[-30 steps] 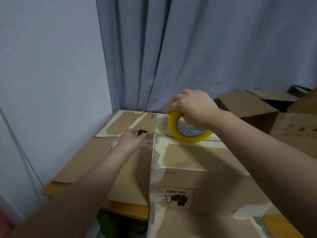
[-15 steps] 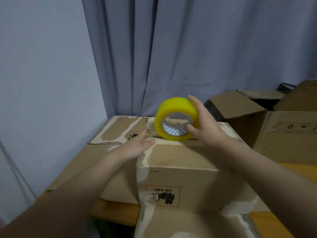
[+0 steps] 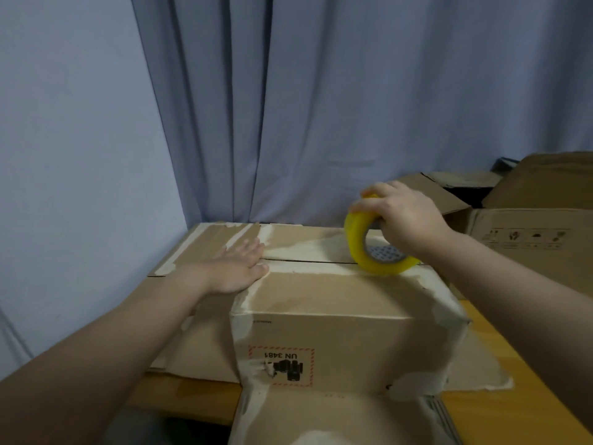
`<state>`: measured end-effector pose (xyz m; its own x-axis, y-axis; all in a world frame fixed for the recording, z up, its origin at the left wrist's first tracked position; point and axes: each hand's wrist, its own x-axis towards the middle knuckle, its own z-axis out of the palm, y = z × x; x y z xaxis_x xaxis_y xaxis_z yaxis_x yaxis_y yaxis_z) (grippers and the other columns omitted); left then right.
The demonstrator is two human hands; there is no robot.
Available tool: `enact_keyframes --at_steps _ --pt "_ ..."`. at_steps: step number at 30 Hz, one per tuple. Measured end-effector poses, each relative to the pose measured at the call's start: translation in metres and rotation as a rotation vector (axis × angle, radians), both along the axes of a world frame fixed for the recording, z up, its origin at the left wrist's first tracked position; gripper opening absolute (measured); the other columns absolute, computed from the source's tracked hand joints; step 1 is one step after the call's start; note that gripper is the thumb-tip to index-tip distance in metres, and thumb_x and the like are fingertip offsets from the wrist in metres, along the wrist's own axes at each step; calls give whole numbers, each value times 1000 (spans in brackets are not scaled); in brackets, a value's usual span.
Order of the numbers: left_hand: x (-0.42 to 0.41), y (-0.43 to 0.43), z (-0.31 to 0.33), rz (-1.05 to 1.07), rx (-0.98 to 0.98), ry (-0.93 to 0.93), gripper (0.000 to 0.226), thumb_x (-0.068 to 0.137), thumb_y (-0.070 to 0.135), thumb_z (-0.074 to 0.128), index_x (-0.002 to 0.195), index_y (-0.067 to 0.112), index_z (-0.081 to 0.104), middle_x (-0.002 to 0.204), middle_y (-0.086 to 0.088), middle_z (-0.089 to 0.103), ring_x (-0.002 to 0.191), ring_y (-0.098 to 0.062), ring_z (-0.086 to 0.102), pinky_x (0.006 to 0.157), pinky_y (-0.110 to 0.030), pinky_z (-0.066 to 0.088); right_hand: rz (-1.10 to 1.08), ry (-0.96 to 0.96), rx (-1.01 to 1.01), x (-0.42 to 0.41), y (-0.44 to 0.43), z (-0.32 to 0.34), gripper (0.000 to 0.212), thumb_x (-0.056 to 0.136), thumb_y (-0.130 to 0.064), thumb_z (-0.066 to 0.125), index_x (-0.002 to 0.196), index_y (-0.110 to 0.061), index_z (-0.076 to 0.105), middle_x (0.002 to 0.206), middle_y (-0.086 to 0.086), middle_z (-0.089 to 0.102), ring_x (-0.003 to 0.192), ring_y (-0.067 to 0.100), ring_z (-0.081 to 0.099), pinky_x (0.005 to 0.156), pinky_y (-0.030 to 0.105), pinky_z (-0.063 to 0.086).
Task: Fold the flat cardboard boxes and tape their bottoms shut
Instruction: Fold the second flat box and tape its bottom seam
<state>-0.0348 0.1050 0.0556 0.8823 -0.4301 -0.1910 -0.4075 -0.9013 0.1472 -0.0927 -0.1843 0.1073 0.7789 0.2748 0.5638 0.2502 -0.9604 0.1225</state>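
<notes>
A folded cardboard box (image 3: 337, 322) stands on the wooden table with its closed flaps facing up and an upside-down "UN 3481" label on its near side. My left hand (image 3: 239, 268) lies flat, palm down, at the left end of the seam between the top flaps. My right hand (image 3: 404, 220) grips a yellow roll of tape (image 3: 369, 248) from above; the roll rests on its edge on the right part of the seam.
A flap of the box (image 3: 337, 419) hangs toward me at the bottom. Flat cardboard (image 3: 199, 248) lies left of the box by the wall. Open boxes (image 3: 529, 232) stand at the right. A grey curtain (image 3: 353, 107) hangs behind. The table (image 3: 500, 412) shows at the right.
My right hand has carried the tape roll from the middle of the box top to the right along the seam and now grips it from above. My left hand flattened at the seam's left end.
</notes>
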Motion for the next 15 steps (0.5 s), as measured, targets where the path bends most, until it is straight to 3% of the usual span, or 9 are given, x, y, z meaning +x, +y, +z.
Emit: enact_keyframes --at_steps 3,6,10,13,15 --pt "-10 -24 8 -52 166 -81 61 101 49 12 153 20 -4 160 4 -12 145 -11 -13 117 -38 -10 24 -58 -60 3 1 -4 42 90 -7 55 123 -32 62 128 3 54 120 28 46 90 37 37" --pt "-23 -60 4 -130 134 -37 65 99 56 12 153 22 -3 159 6 -11 146 -9 -9 118 -41 -8 25 -79 -24 4 5 -8 54 86 -2 55 134 -26 54 137 9 48 121 33 48 91 39 40" --pt "-20 -63 -3 -75 137 -43 69 92 69 11 151 36 -2 158 16 -12 146 -15 -10 114 -57 -9 -30 -56 549 -3 -28 -26 56 83 -9 63 136 -20 50 134 4 52 121 24 49 91 33 41" --pt "-21 -62 -3 -36 116 -45 68 88 74 13 149 46 1 157 18 -9 147 -21 -11 112 -62 -5 202 204 976 -18 -50 -45 49 85 -17 70 128 -34 52 116 -10 64 106 10 61 86 25 50" --pt "-22 -64 -5 -27 58 -69 67 88 73 18 149 46 6 159 15 -5 147 -21 -8 113 -61 0 333 343 1204 -22 -48 -52 44 84 -20 69 119 -41 52 111 -9 66 99 5 65 81 22 54"
